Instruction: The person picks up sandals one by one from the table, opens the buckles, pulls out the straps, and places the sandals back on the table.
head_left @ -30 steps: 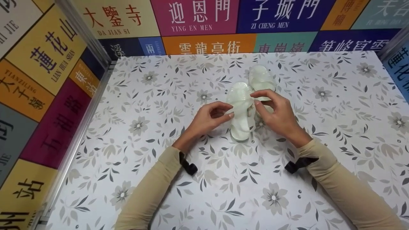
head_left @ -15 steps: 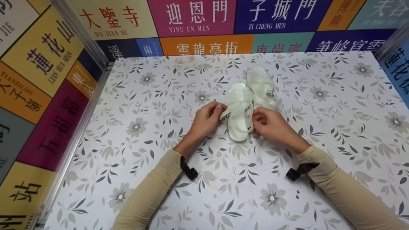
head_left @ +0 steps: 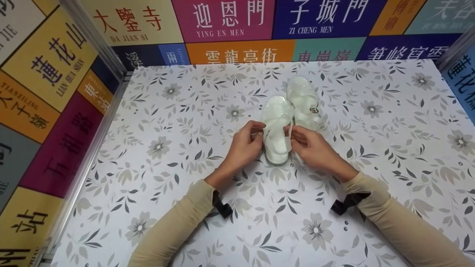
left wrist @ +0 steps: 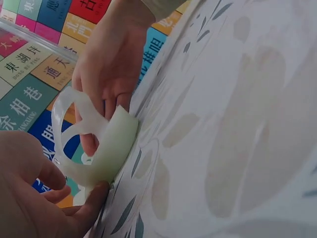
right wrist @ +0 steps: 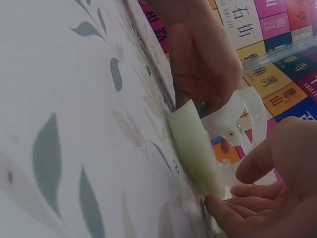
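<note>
A pale green, translucent sandal (head_left: 277, 139) lies on the patterned table, toe pointing away. In the head view my left hand (head_left: 248, 144) holds its left side with bent fingers. Opposite, my right hand (head_left: 310, 146) grips the right side by the ankle strap. In the left wrist view a thumb of the left hand (left wrist: 44, 193) presses against the sole near the heel (left wrist: 111, 153). From the right wrist, fingers of the right hand (right wrist: 267, 191) touch the lower edge of the sole (right wrist: 190, 148). A matching sandal (head_left: 302, 96) with a small buckle lies behind to the right.
White table covering (head_left: 193, 96) with grey leaves and flowers lies under everything. Colourful sign panels (head_left: 230, 20) stand along the back, and more panels (head_left: 55, 63) rise at the left. Each wrist wears a black strap with a small camera (head_left: 224, 209).
My left hand has let go of the buckle strap it held out to the left and now lies against the sandal's side. The right hand came down from the upper straps, then slightly left.
</note>
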{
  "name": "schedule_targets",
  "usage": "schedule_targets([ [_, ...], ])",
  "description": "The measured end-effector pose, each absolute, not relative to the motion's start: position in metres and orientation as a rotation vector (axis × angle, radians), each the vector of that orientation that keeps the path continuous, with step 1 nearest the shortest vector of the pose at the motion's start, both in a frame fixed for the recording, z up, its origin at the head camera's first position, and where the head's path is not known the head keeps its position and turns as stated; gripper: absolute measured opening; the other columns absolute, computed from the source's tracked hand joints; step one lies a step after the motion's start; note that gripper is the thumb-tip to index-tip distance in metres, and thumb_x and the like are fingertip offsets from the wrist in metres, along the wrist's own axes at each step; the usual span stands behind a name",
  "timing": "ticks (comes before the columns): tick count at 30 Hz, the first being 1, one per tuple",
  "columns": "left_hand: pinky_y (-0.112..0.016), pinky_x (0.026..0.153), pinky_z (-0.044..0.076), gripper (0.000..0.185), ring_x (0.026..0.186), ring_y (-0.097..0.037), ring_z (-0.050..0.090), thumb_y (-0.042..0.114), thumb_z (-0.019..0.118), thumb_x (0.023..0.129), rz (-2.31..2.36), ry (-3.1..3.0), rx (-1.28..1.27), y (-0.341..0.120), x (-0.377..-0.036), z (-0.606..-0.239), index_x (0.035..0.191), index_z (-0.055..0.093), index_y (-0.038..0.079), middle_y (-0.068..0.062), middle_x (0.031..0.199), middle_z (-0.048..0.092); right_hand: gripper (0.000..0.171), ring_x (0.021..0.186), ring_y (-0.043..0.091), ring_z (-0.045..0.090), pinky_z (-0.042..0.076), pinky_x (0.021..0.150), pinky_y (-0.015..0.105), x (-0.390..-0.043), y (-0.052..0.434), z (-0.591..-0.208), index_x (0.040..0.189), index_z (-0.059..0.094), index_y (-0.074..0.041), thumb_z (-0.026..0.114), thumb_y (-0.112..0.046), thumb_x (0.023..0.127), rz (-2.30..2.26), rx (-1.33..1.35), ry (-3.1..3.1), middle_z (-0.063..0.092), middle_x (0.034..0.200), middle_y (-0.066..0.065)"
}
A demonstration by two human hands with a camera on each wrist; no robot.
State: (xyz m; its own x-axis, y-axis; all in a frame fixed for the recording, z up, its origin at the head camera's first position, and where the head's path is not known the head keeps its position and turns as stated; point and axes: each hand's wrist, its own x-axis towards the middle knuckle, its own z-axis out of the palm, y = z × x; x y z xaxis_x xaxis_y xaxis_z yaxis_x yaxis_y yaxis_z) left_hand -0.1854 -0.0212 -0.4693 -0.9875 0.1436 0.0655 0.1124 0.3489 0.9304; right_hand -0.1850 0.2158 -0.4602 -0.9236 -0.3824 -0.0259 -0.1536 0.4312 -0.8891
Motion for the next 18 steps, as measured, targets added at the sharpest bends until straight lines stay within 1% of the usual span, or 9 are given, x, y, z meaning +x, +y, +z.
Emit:
schedule_targets([
  [3,-0.025,0.084,0.06,0.032,0.102,-0.014,0.074,0.004,0.053,0.103,1.769,2.559,0.234,-0.0198,-0.1841,-0.4678,0.131,0.068,0.009,-0.013,0.131,0.075,0.047,0.149,0.037,0.056,0.045,0.125,0.047,-0.1819,0.213,-0.4596,0.156,0.052,0.001,0.051,-0.003,0.11,-1.506,-0.452,2.443,0.056,0.161,0.02],
  [6,-0.025,0.082,0.059,0.032,0.097,-0.015,0.073,0.002,0.053,0.103,1.785,2.564,0.233,-0.0193,-0.1832,-0.4674,0.13,0.068,0.009,-0.012,0.129,0.075,0.046,0.149,0.035,0.056,0.044,0.126,0.047,-0.1797,0.2106,-0.4597,0.156,0.054,-0.002,0.051,-0.004,0.11,-1.532,-0.414,2.427,0.056,0.161,0.017],
  [10,-0.025,0.08,0.058,0.031,0.093,-0.016,0.072,0.001,0.055,0.102,1.804,2.586,0.234,-0.0184,-0.1815,-0.4651,0.128,0.069,0.01,-0.013,0.13,0.075,0.045,0.149,0.032,0.057,0.043,0.127,0.048,-0.1798,0.2107,-0.4601,0.154,0.056,-0.006,0.054,-0.005,0.11,-1.591,-0.401,2.373,0.059,0.16,0.014],
  [13,-0.025,0.077,0.058,0.03,0.089,-0.016,0.073,0.002,0.055,0.102,1.839,2.576,0.217,-0.0184,-0.1809,-0.463,0.126,0.069,0.011,-0.014,0.133,0.075,0.045,0.149,0.031,0.057,0.041,0.129,0.05,-0.1817,0.2116,-0.4603,0.154,0.056,-0.006,0.056,-0.005,0.109,-1.652,-0.417,2.323,0.059,0.159,0.012],
  [15,-0.025,0.077,0.059,0.029,0.089,-0.015,0.073,0.002,0.055,0.102,1.862,2.572,0.199,-0.0188,-0.1816,-0.4624,0.125,0.07,0.011,-0.013,0.135,0.075,0.045,0.15,0.031,0.056,0.04,0.129,0.049,-0.1836,0.2106,-0.4604,0.155,0.055,-0.005,0.056,-0.005,0.109,-1.685,-0.43,2.309,0.058,0.16,0.012],
  [18,-0.024,0.082,0.06,0.027,0.094,-0.014,0.074,0.001,0.055,0.103,1.89,2.578,0.181,-0.019,-0.184,-0.462,0.124,0.07,0.011,-0.011,0.136,0.075,0.046,0.152,0.03,0.053,0.04,0.13,0.044,-0.1863,0.2066,-0.4602,0.156,0.053,-0.005,0.055,-0.006,0.111,-1.728,-0.439,2.296,0.056,0.163,0.012],
])
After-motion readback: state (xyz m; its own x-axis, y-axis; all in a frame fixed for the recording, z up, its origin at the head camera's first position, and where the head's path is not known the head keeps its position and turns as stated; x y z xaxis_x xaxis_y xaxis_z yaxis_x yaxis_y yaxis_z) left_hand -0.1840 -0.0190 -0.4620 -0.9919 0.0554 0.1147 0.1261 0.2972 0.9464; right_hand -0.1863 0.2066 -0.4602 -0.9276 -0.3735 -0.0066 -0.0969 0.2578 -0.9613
